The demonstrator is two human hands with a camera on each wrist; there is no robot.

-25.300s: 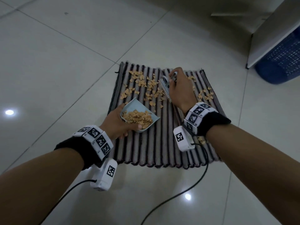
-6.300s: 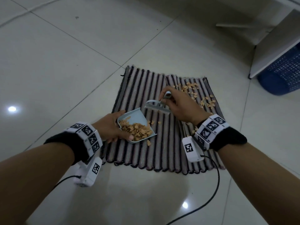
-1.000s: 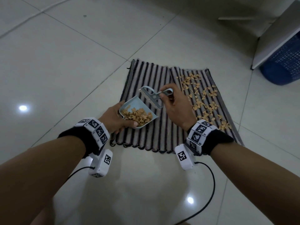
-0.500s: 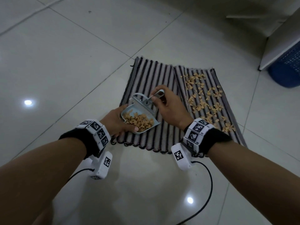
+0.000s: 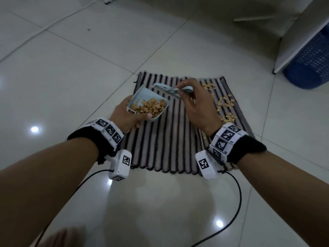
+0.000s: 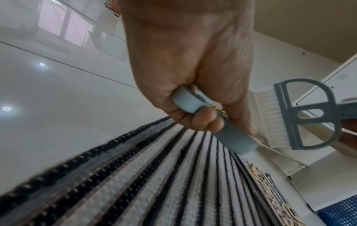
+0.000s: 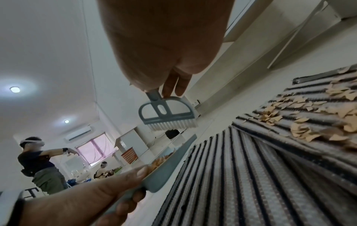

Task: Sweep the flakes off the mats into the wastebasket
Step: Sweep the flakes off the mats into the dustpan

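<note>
White bristles of brush (image 7: 170, 113) in right-hand (image 5: 197, 107) grip, wrist-view only; left hand (image 5: 124, 116) clutching dustpan (image 5: 147, 104).

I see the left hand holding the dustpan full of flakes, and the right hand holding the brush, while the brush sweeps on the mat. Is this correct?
Not quite: the brush is not sweeping on the mat. The right wrist view shows its bristles in the air, clear of the mat. The rest holds: the left hand holds the dustpan full of flakes, and the right hand holds the brush.
</note>
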